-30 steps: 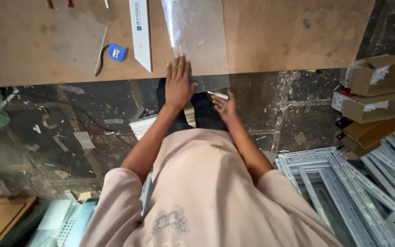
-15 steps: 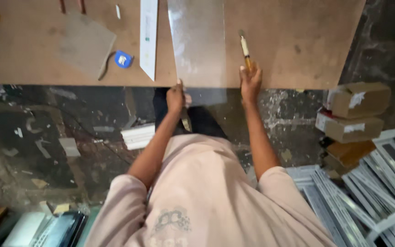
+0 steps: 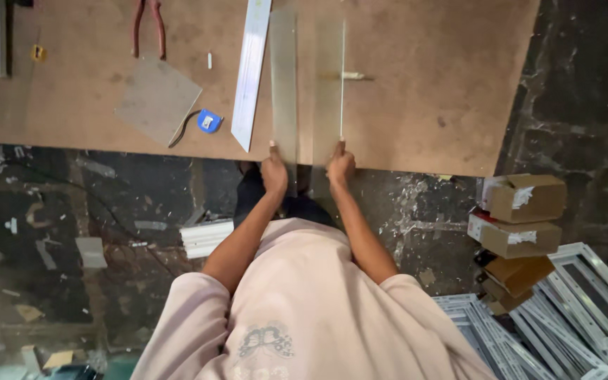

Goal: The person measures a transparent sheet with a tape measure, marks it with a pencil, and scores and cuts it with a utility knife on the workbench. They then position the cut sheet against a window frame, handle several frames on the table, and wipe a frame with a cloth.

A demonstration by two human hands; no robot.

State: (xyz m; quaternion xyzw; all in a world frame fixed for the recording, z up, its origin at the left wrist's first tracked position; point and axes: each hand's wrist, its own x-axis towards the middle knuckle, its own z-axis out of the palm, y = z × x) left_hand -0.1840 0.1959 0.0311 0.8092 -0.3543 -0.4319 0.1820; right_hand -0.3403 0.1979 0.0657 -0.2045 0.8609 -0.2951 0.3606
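Head view, looking straight down past a pink shirt (image 3: pixel 304 309) to a brown board desk (image 3: pixel 445 84).

Left hand (image 3: pixel 274 172): at the desk's near edge, fingers closed on the near end of a clear glass strip (image 3: pixel 283 84). The strip runs lengthwise away from the person, toward the far edge, and overhangs the near edge a little.

Right hand (image 3: pixel 340 166): also at the near edge, pinching the near end of a second glass strip (image 3: pixel 328 77). This one lies parallel to the first, just to its right, with a narrow gap of bare desk between them. Its right edge shows as a bright line.

A small pale tool (image 3: pixel 352 75) lies crosswise just beside the right strip's bright edge, about midway up the desk; kind not clear.

Left of the strips: a long white ruler (image 3: pixel 250 70), slightly slanted, its near end close to the near edge. Further left, a blue tape measure (image 3: pixel 209 121) touching a grey square sheet (image 3: pixel 157 100). Red-handled pliers (image 3: pixel 148 28) near the far edge.

Floor, right side: stacked cardboard boxes (image 3: pixel 522 218) and a heap of white frames (image 3: pixel 564 317).
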